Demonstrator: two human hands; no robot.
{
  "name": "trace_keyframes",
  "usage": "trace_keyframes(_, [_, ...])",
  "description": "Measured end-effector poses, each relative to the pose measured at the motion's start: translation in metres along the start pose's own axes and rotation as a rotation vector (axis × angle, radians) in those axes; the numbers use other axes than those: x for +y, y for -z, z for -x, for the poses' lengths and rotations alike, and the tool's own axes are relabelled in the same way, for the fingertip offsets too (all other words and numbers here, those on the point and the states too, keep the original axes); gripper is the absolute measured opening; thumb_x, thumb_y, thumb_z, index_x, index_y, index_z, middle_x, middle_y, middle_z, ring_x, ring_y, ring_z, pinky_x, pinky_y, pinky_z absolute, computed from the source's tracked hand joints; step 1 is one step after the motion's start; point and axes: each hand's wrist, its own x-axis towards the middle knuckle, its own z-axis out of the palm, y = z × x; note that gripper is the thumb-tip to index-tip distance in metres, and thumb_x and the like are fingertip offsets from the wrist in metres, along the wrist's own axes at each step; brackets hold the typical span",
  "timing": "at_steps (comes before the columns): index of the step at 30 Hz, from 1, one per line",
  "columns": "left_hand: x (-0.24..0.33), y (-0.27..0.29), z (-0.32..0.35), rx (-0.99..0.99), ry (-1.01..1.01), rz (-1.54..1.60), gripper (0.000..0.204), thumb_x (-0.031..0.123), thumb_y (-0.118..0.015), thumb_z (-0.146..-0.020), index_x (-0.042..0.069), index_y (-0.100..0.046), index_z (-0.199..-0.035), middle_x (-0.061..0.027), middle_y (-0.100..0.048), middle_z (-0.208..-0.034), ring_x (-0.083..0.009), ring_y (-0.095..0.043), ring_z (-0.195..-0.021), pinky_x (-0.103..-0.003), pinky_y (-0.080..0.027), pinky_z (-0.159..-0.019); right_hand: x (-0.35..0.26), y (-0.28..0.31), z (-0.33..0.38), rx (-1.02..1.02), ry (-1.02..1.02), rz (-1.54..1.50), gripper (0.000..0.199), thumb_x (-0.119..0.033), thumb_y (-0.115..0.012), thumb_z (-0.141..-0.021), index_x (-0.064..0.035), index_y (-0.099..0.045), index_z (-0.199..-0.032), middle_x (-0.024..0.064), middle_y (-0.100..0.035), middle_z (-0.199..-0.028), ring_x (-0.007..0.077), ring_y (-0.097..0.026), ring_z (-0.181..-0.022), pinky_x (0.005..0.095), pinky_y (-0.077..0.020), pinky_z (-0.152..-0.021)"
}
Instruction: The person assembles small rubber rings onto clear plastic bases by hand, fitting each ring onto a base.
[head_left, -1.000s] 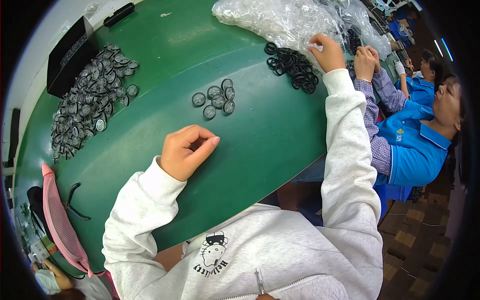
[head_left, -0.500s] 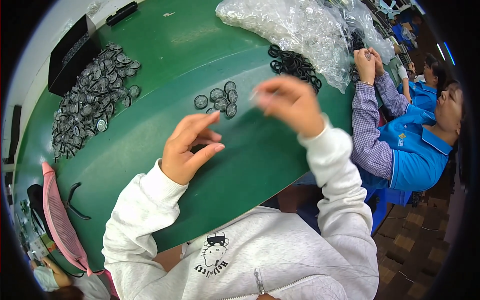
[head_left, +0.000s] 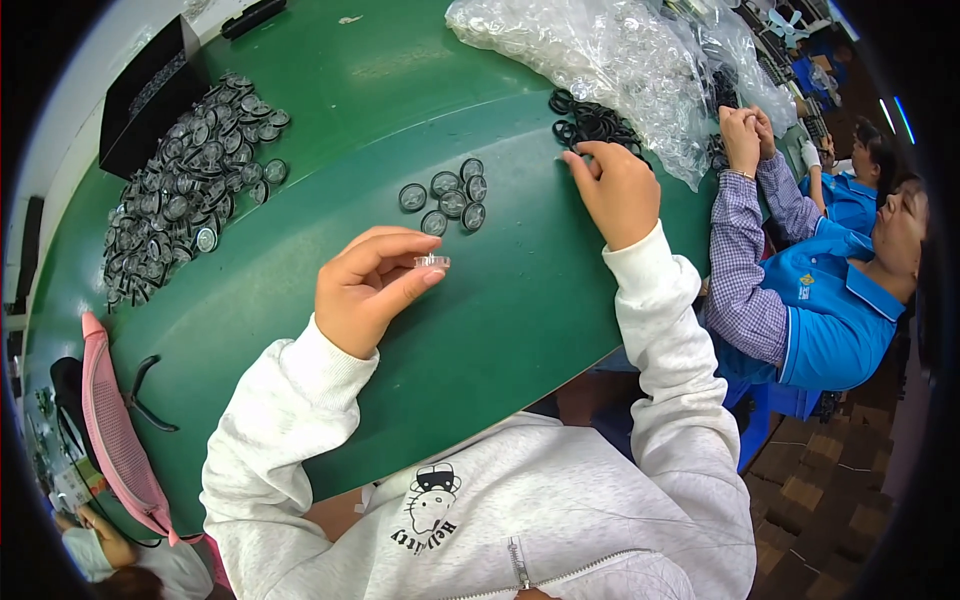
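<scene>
My left hand (head_left: 362, 285) is pinching a small clear plastic disc (head_left: 432, 261) with a short stem between thumb and fingertips, above the green table. Over to the right, my right hand (head_left: 618, 190) reaches to the near-left edge of a heap of black rings (head_left: 597, 120). Its thumb and forefinger come close together there; whether a ring is between them is hidden. Between and beyond my hands lies a loose group of clear discs with black rims (head_left: 452, 204), several of them flat on the table.
A big pile of black-rimmed discs (head_left: 190, 170) spreads at the left beside a black box (head_left: 140, 95). A clear bag of plastic parts (head_left: 600, 60) lies at the far right. Pliers (head_left: 150, 395) and a pink mesh pouch (head_left: 115, 430) sit at left. A co-worker (head_left: 820, 290) works at right.
My right hand has moved right and away from me to the black rings. A clear disc now shows in my left hand's pinch, where none was visible before.
</scene>
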Motion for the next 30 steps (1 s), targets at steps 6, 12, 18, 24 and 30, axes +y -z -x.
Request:
trace_keyframes(6, [0.002,-0.004,-0.002,0.085,-0.028,-0.037,0.029,-0.013,-0.060,-0.075,-0.004,-0.061,-0.103,-0.0136,-0.058,-0.101,-0.0251,-0.062,-0.087,-0.028,-0.051,-0.081,-0.011,0.019,-0.007,-0.135,-0.004,-0.162,0.007,-0.008,-0.064,-0.076,-0.0054,-0.065,-0.082,0.0033,-0.063,-0.079,0.0156,-0.055,-0.059,0.0233,-0.0448,-0.052])
trace_keyframes(12, [0.005,-0.004,0.000,0.134,0.002,0.168,0.027,-0.011,-0.066,-0.073,-0.005,-0.062,-0.099,-0.0110,-0.058,-0.103,-0.0178,-0.062,-0.084,-0.024,-0.051,-0.080,-0.072,0.031,-0.020,-0.581,-0.145,-1.501,0.009,-0.005,-0.061,-0.082,0.0013,-0.060,-0.088,0.0124,-0.062,-0.090,0.0187,-0.058,-0.070,0.0241,-0.0514,-0.060])
trace_keyframes(18, [-0.001,0.001,0.002,0.148,-0.072,0.210,0.029,-0.012,-0.065,-0.072,-0.004,-0.061,-0.100,-0.0118,-0.058,-0.100,-0.0197,-0.062,-0.084,-0.025,-0.051,-0.080,-0.087,0.017,-0.015,-0.899,-0.384,-1.743,0.010,-0.002,-0.061,-0.082,0.0032,-0.058,-0.090,0.0189,-0.060,-0.102,0.0200,-0.059,-0.079,0.0260,-0.0535,-0.063])
trace_keyframes(24, [0.000,0.000,0.001,0.183,-0.072,0.221,0.030,-0.015,-0.063,-0.071,-0.002,-0.059,-0.098,-0.0134,-0.058,-0.098,-0.0229,-0.061,-0.086,-0.030,-0.052,-0.081,-0.091,0.011,-0.001,-0.823,-0.316,-1.730,0.011,0.003,-0.062,-0.080,0.0024,-0.060,-0.091,0.0190,-0.058,-0.108,0.0201,-0.060,-0.082,0.0258,-0.0539,-0.067])
trace_keyframes(30, [0.001,0.001,0.000,0.180,-0.063,0.201,0.030,-0.013,-0.066,-0.072,-0.004,-0.060,-0.100,-0.0114,-0.058,-0.098,-0.0189,-0.061,-0.084,-0.024,-0.052,-0.078,-0.091,0.006,0.005,-0.668,-0.018,-1.603,0.016,0.009,-0.064,-0.075,0.0015,-0.063,-0.090,0.0166,-0.057,-0.109,0.0193,-0.060,-0.083,0.0248,-0.0535,-0.071])
